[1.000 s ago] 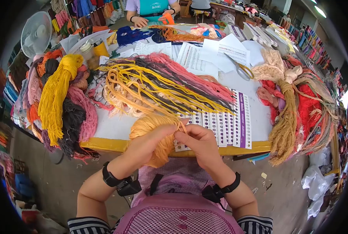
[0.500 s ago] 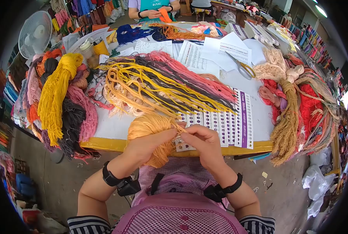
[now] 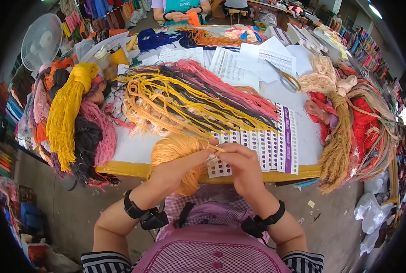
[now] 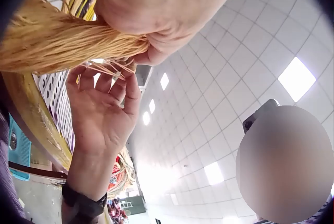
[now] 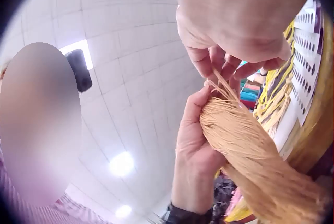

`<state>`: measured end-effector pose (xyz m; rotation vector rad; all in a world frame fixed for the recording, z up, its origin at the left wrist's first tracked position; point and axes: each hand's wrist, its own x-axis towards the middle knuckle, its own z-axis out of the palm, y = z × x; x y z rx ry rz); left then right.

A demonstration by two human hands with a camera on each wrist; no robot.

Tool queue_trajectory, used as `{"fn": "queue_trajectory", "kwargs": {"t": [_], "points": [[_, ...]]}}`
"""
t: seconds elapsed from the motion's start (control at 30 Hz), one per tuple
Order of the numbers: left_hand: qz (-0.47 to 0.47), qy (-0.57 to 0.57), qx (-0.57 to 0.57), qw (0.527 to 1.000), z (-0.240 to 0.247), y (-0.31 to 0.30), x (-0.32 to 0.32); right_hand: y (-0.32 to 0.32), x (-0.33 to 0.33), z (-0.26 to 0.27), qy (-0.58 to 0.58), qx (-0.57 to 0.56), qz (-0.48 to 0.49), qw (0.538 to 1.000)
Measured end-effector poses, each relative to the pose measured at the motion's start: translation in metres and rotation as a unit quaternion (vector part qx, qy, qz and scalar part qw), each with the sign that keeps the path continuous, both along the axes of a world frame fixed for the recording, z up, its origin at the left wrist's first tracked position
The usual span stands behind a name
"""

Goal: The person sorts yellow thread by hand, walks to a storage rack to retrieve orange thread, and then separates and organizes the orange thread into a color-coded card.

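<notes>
A thick light-orange skein of yarn point(image 3: 178, 157) hangs over the table's front edge, gripped near its top by my left hand point(image 3: 180, 167). Just to the right, my right hand point(image 3: 243, 167) pinches a few thin strands drawn from the skein between thumb and fingers. In the left wrist view the skein point(image 4: 68, 41) runs sideways, and strands stretch to the fingertips of the right hand point(image 4: 102, 112). The right wrist view has the left hand point(image 5: 195, 151) round the skein point(image 5: 255, 156), with the right hand point(image 5: 240, 20) at its strands.
Yellow, black and pink strands point(image 3: 198, 100) lie across the table beyond the hands, beside punched cards point(image 3: 287, 141). Scissors point(image 3: 285, 79) rest on papers. Yarn bundles hang at the left point(image 3: 71, 118) and right point(image 3: 335, 141). Another person point(image 3: 180, 13) sits opposite, holding orange material.
My right hand has shifted slightly right, drawing the pinched strands out to the side. My left hand keeps its hold on the skein. The person opposite has raised the orange material from the table.
</notes>
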<state>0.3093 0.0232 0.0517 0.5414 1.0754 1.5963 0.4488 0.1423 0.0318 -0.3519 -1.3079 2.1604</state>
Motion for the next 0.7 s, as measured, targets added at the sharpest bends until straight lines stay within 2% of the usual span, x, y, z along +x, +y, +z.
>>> {"fn": "queue_trajectory", "kwargs": {"t": [0.07,0.13,0.2,0.23,0.27,0.47,0.5,0.57,0.63,0.7], "points": [[-0.009,-0.019,-0.007,1.000,0.000,0.000,0.000,0.003,-0.004,-0.008,0.065,-0.205,0.036,0.976],[-0.021,-0.038,-0.014,0.999,0.002,0.001,0.000,0.007,-0.007,-0.011,0.046,-0.192,0.061,0.978],[-0.028,-0.084,0.055,0.995,0.006,0.000,0.001,0.005,-0.008,-0.006,0.025,-0.183,0.086,0.979],[-0.029,-0.084,0.054,0.995,0.008,0.000,0.003,0.001,-0.009,0.004,-0.025,-0.133,0.082,0.987],[-0.029,-0.058,0.049,0.997,0.009,0.001,0.005,-0.002,-0.010,0.009,-0.074,-0.082,0.078,0.991],[-0.036,0.024,0.026,0.999,0.002,0.000,0.003,-0.001,-0.009,0.000,-0.078,-0.032,0.060,0.995],[-0.023,0.058,0.029,0.998,-0.003,-0.001,0.000,-0.002,-0.009,0.002,-0.078,-0.032,0.063,0.994],[-0.022,0.047,0.023,0.998,-0.013,-0.007,-0.012,-0.002,-0.010,0.008,-0.015,-0.171,0.042,0.984],[-0.026,0.035,0.018,0.999,-0.010,-0.008,-0.012,0.004,-0.009,-0.004,-0.002,-0.168,0.069,0.983],[0.020,-0.088,-0.021,0.996,0.003,-0.007,-0.003,0.005,-0.007,-0.009,0.010,-0.166,0.093,0.982]]}}
